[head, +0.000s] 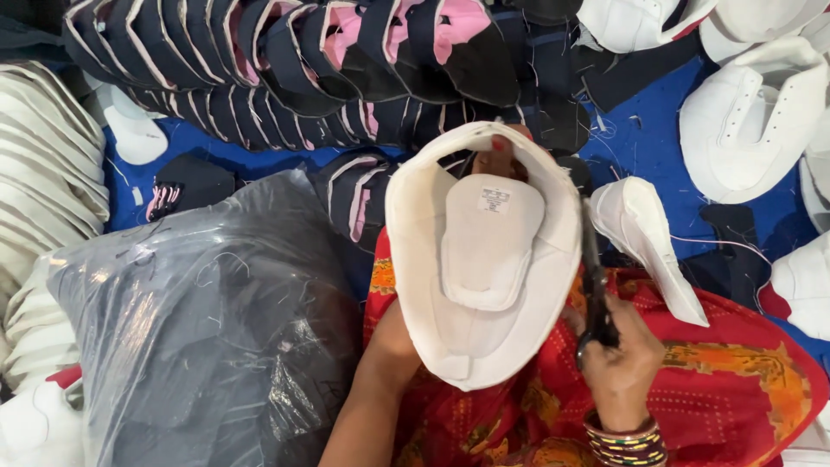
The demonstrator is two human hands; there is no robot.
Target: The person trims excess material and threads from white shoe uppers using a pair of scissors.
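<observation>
At frame centre, the left hand (501,156) grips one white shoe upper (484,259); the right hand (618,359) is closed round one pair of black scissors (593,277).

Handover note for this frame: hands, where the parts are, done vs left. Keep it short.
Left hand: holds the white stitched shoe upper from behind, fingertips over its top edge, inside facing up.
Right hand: grips black scissors, blades at the upper's right edge.
Parts: stack of navy-and-pink uppers ahead, white uppers right, clear plastic bag of dark pieces left.
Done or left: loose threads on the blue surface; how far this upper is trimmed cannot be told.
</observation>
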